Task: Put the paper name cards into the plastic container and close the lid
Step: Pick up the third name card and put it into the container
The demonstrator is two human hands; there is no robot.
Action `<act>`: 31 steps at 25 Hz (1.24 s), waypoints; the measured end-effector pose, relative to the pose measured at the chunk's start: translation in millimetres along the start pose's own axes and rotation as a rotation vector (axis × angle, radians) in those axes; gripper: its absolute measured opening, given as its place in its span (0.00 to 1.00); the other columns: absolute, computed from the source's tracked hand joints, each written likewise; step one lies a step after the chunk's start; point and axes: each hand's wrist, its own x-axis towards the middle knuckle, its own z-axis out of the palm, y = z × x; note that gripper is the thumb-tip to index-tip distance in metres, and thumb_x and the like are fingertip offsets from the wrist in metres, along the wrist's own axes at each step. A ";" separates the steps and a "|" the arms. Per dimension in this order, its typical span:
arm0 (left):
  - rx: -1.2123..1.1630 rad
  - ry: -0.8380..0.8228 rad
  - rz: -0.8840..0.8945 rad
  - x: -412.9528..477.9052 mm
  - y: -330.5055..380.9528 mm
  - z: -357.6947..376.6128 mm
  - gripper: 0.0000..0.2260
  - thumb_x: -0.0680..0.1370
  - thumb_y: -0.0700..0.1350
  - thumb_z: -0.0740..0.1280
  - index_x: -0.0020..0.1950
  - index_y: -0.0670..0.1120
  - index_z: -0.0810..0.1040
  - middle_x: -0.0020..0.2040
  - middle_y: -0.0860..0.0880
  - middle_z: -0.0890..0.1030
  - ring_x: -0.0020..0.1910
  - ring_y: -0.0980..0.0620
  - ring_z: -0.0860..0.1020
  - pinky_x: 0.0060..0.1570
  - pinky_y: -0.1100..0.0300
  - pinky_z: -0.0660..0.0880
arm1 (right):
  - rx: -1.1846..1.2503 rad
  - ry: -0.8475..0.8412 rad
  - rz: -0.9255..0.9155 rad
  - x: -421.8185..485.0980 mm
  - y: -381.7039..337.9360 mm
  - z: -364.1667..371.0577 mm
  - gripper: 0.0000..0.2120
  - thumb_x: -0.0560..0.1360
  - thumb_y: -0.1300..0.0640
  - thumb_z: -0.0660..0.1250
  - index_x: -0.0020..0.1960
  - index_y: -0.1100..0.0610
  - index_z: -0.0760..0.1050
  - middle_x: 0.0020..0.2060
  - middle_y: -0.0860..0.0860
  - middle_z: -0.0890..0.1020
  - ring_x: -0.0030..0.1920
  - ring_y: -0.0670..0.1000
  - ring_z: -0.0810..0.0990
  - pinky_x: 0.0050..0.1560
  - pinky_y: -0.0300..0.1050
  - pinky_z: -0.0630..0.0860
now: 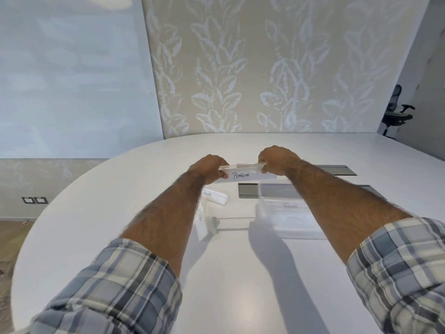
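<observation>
**Inspector:** Head view. What do the hands have?

**Operator:** I see both hands raised above the white table [120,189], each closed on one end of a single name card [243,175]. My left hand [209,168] pinches the left end between thumb and fingers; my right hand [277,158] pinches the right end the same way. The card reads "PENGUIN" and is held level, clear of the surface. Its top edge looks like clear plastic; I cannot tell whether that is a holder.

**Inspector:** Location of the container?

**Operator:** The clear container [286,213] stands on the table below and to the right of the card, partly hidden by my right forearm. Paper with faint writing lies inside it. I cannot tell where its lid is.

**Inspector:** Other cards?

**Operator:** One folded card [216,196] lies on the table just beside my left forearm. Another [201,225] stands nearer me, partly hidden by that arm; its writing is too small to read.

**Inspector:** Anything else?

**Operator:** A grey hatch [249,190] is set in the tabletop under the held card. An office chair [397,109] stands far right.
</observation>
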 end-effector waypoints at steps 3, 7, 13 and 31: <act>0.010 -0.021 0.010 8.8 43.9 16.4 0.15 0.75 0.49 0.72 0.62 0.56 0.81 0.56 0.52 0.82 0.57 0.49 0.77 0.49 0.55 0.74 | -0.009 -0.001 0.005 -19.6 43.8 -2.6 0.15 0.70 0.54 0.75 0.56 0.51 0.79 0.55 0.51 0.82 0.55 0.55 0.80 0.46 0.44 0.69; 0.015 -0.033 0.029 25.1 92.1 30.3 0.14 0.75 0.50 0.72 0.60 0.56 0.81 0.56 0.51 0.81 0.51 0.51 0.76 0.48 0.56 0.73 | 0.009 -0.007 0.047 -35.8 94.2 -0.8 0.16 0.70 0.54 0.75 0.57 0.51 0.79 0.56 0.51 0.81 0.56 0.55 0.79 0.47 0.43 0.69; 0.024 -0.065 0.026 50.8 131.4 50.5 0.19 0.75 0.51 0.73 0.65 0.56 0.78 0.62 0.52 0.79 0.49 0.49 0.79 0.51 0.54 0.73 | -0.026 0.013 0.096 -47.4 138.3 7.1 0.16 0.71 0.54 0.74 0.58 0.52 0.79 0.56 0.52 0.81 0.55 0.56 0.80 0.47 0.43 0.68; 0.161 -0.193 0.018 86.3 143.1 120.8 0.17 0.75 0.43 0.72 0.64 0.51 0.79 0.62 0.49 0.80 0.57 0.45 0.79 0.48 0.55 0.71 | -0.178 -0.135 -0.024 -39.8 163.4 68.9 0.12 0.75 0.58 0.68 0.58 0.57 0.77 0.58 0.55 0.81 0.58 0.58 0.80 0.56 0.50 0.77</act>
